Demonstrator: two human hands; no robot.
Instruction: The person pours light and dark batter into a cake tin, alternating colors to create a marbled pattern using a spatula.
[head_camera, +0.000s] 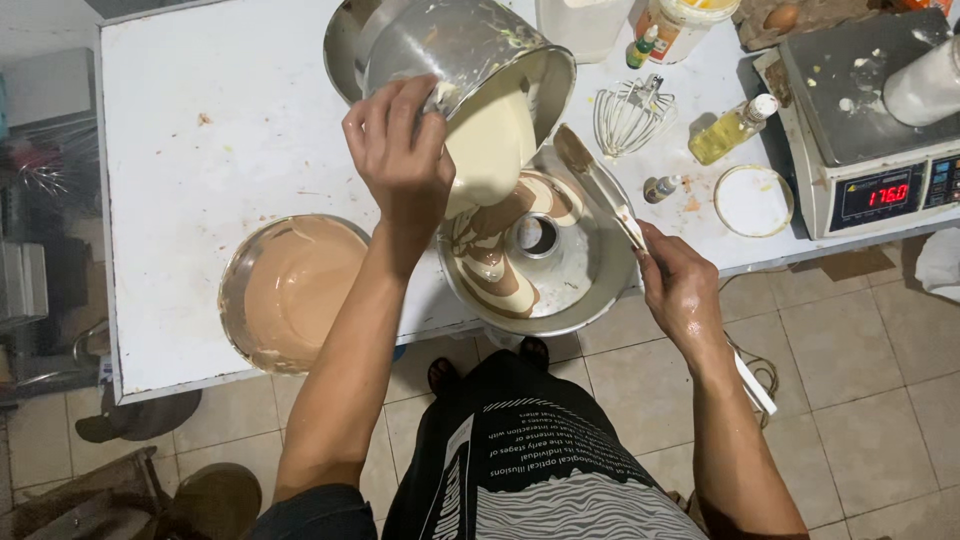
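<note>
White and a bit messy, one table (220, 130) stands on a floor of pale tiles (860, 340). One person looks down at two bare hands.

One left hand (400, 155) is wrapped tight around the rim of one shiny metal bowl (455, 50). That bowl is tipped on its side, and pale yellow batter (490, 145) runs out of it. It falls into one round ring pan (590, 270) at the near edge of the table. This pan has one tube in the middle and brown and cream swirls inside.

One right hand (680, 290) is closed around the handle of one spatula (600, 185). Its blade has brown batter on it and reaches up over the far rim of the pan.

One glass bowl (290, 290) with brown batter sits on the table to the left of the pan, near it but not touching.

Farther back lie one wire whisk (630, 115), one small bottle of yellow liquid (730, 130), one tiny bottle with a green cap (642, 48), one tiny bottle (662, 187) beside the pan and one round white lid (753, 200). One kitchen scale (870, 120) with red lit numbers sits on the right, and one white container (925, 85) rests on top of it. One brown egg (782, 17) lies at the far edge.
</note>
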